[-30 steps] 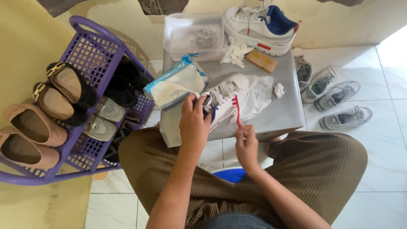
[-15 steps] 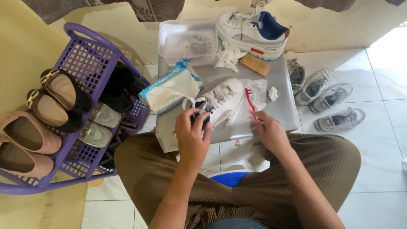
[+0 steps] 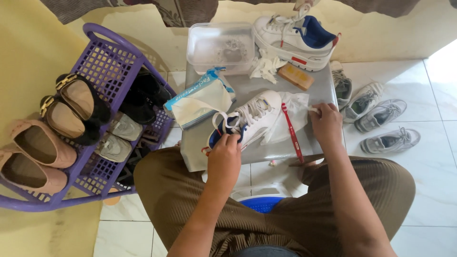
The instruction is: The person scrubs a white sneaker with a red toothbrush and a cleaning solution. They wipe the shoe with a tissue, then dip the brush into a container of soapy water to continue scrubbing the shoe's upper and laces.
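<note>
A tiled floor (image 3: 428,190) meets a pale wall, and on it stands a low grey desk (image 3: 271,90) in front of a seated person in brown ribbed trousers.

On the near half of the desk lies a white sneaker (image 3: 250,119) with a blue lining, toe pointing away and to the right, its laces loose. The left hand (image 3: 224,157) is closed on the sneaker's heel end, fingers curled over the rim. The right hand (image 3: 326,124) rests at the desk's right edge, its fingertips pinched together on a small white scrap (image 3: 313,110) at the corner of a crumpled white tissue (image 3: 297,112) that lies under and beside the sneaker's toe. A red toothbrush (image 3: 291,133) lies free on the desk between the sneaker and the right hand, touching neither hand.

Just left of the sneaker sits a soft pack of wipes (image 3: 200,100) with a blue edge. Farther back are a clear plastic tub (image 3: 221,45), a wadded white cloth (image 3: 265,66), a tan bar of soap (image 3: 296,76), and a second white sneaker (image 3: 297,38) with blue lining and red trim.

On the floor to the right lie several grey-white sneakers (image 3: 381,116). To the left, a purple plastic rack (image 3: 109,62) carries black shoes (image 3: 76,107), beige flats (image 3: 35,152) and grey ones. A blue basin (image 3: 261,202) shows between the person's knees.
</note>
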